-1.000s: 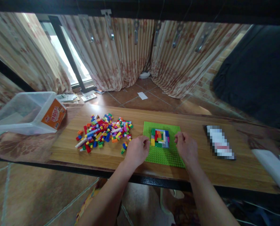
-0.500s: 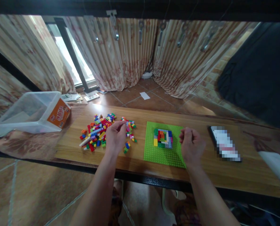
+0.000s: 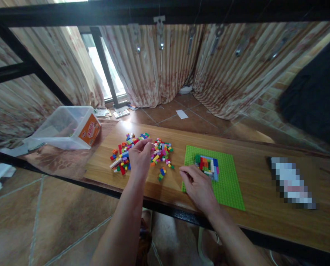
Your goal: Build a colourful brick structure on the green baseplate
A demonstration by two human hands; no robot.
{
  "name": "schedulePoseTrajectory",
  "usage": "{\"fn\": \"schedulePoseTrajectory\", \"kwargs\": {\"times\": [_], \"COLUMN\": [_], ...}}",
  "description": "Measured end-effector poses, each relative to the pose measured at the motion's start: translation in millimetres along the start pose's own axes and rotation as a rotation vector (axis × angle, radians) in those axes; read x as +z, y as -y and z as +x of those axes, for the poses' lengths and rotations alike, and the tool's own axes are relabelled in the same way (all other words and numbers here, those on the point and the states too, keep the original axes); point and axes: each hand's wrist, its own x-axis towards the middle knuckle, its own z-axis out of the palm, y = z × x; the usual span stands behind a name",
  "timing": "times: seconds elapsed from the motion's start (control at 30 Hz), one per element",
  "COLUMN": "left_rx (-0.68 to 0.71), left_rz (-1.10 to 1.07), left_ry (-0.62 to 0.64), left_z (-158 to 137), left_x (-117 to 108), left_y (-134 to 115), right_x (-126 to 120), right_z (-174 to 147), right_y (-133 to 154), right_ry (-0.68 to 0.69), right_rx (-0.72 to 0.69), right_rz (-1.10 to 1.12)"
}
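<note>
Head view: your left hand (image 3: 140, 159) and right hand (image 3: 198, 185) curl narrowly, contents unclear; a low multicoloured plastic-brick structure (image 3: 215, 169) stands on the green studded baseplate (image 3: 230, 184), loose multicoloured plastic bricks (image 3: 160, 151) remaining left.

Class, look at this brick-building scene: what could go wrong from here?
1. The right hand partly covers the brick structure in this view, so it might bump or loosen pieces.
2. The left hand is at the loose brick pile and could scatter some across the table.
3. The small multicoloured cluster lies apart from the pile, between the hands; a sideways sweep might catch it.
</note>
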Motion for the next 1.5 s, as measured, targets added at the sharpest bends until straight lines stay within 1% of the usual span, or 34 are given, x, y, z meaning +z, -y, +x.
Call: {"fn": "schedulePoseTrajectory", "kwargs": {"times": [0.1, 0.2, 0.33, 0.5, 0.6, 0.73, 0.87, 1.0, 1.17, 1.33, 1.5], "left_rx": [-0.011, -0.022, -0.029, -0.053, -0.062, -0.059, -0.083, -0.09, -0.084, -0.043, -0.053], "left_rz": [-0.036, -0.052, -0.054, -0.083, -0.076, -0.079, -0.091, -0.118, -0.147, -0.185, -0.277], "left_ry": [0.005, 0.004, -0.005, 0.019, 0.012, 0.006, 0.016, 0.022, 0.027, -0.03, -0.117], "left_z": [1, 0, -1, -1, -1, -1, 0, 1, 1, 7, 14], "left_x": [-1, -3, -5, -5, -6, -7, -8, -9, -9, -20, -37], "left_y": [-1, -2, -3, -4, -6, -7, -7, -5, -5, -11, -18], "right_x": [14, 25, 40, 55, 55, 48, 41, 43, 48, 49, 51], "right_z": [-2, -4, -7, -4, -4, -5, -2, 2, 4, 6, 10], "right_y": [7, 13, 21, 25, 22, 15, 7, 5, 8, 11, 9], "right_ry": [0.101, 0.165, 0.16, 0.149, 0.163, 0.162, 0.114, 0.022, 0.016, 0.057, 0.048], "right_rx": [-0.039, -0.078, -0.106, -0.119, -0.153, -0.165, -0.109, -0.057, -0.02, 0.0, 0.031], "right_rz": [-0.019, -0.065, -0.136, -0.22, -0.211, -0.177, -0.195, -0.214, -0.247, -0.337, -0.334]}}
